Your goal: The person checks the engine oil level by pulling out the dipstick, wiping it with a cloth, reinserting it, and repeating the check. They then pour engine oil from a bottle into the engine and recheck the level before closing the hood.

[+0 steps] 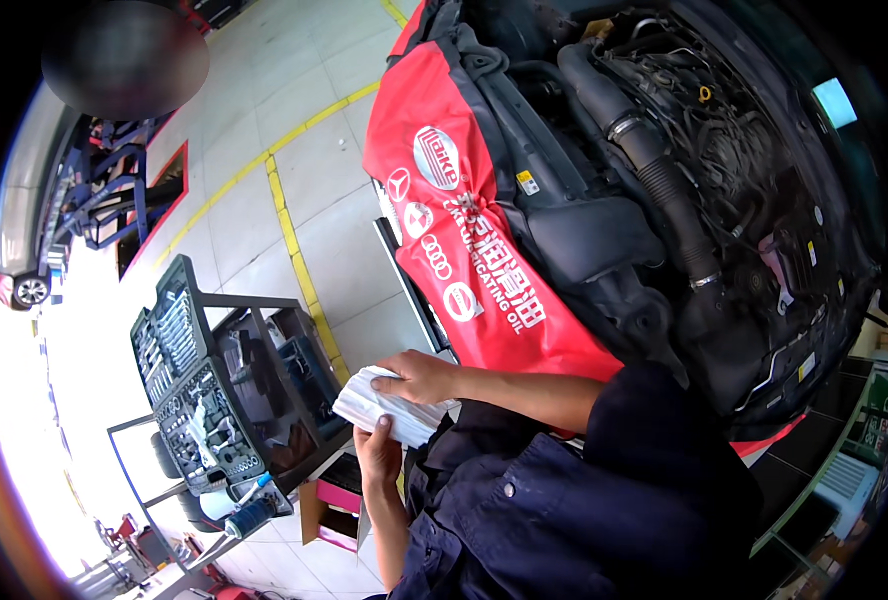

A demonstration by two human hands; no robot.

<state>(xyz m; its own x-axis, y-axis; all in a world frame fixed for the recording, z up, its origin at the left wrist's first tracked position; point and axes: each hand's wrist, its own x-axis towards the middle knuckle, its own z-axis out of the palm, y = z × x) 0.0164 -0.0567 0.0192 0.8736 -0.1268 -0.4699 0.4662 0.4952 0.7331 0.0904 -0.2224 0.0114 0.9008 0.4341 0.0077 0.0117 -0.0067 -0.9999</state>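
Note:
Both hands hold a white, ridged, pleated pad, whose exact kind I cannot tell. My right hand comes in from the right and grips its upper edge, thumb on top. From below, my left hand closes on the lower edge, with the thumb pressed against the near face. The pad is held in front of my dark work clothes, beside the front of a car. Fingers behind the pad are hidden.
A red fender cover drapes over the car's front, beside the open engine bay. To the left, an open tool case rests on a black cart. Below stands an open cardboard box. Yellow lines cross the tiled floor.

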